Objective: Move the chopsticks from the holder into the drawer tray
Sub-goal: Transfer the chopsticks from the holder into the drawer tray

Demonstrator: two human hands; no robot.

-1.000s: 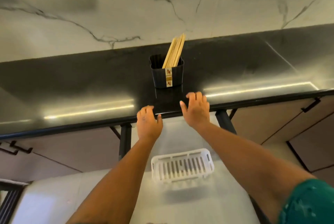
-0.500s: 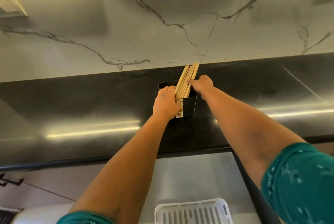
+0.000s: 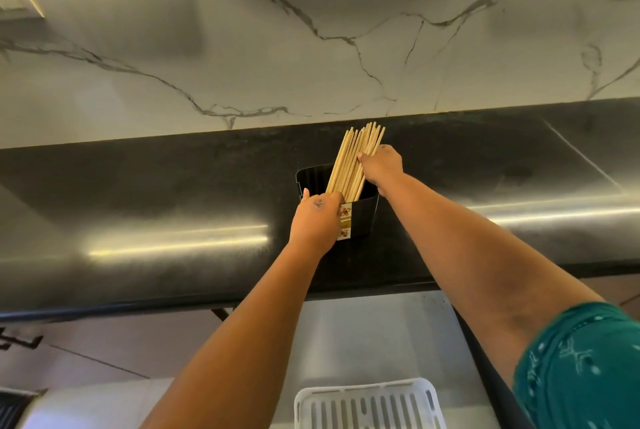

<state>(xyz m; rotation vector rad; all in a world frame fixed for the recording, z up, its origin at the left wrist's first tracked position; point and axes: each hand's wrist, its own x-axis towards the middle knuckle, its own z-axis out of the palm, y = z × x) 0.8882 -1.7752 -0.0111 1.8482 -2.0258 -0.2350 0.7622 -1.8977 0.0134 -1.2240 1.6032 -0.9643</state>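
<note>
A black holder [image 3: 365,217] stands on the dark countertop [image 3: 138,193], with a bundle of several wooden chopsticks [image 3: 356,158] leaning up and to the right out of it. My left hand [image 3: 315,220] grips the holder's front left side, next to its paper label. My right hand [image 3: 381,167] is closed around the chopsticks partway up, from their right side. The white slotted drawer tray [image 3: 367,406] lies in the open drawer below, at the bottom edge of the view, only partly visible.
A marble wall [image 3: 311,30] rises behind the counter. The open drawer [image 3: 381,335] has a pale floor and a dark right side. Cabinet fronts with dark handles [image 3: 20,342] sit under the counter at the left.
Both hands went from the counter's front edge to the holder. Since half a second ago, my right hand has closed around the chopsticks and they stand fanned a little higher.
</note>
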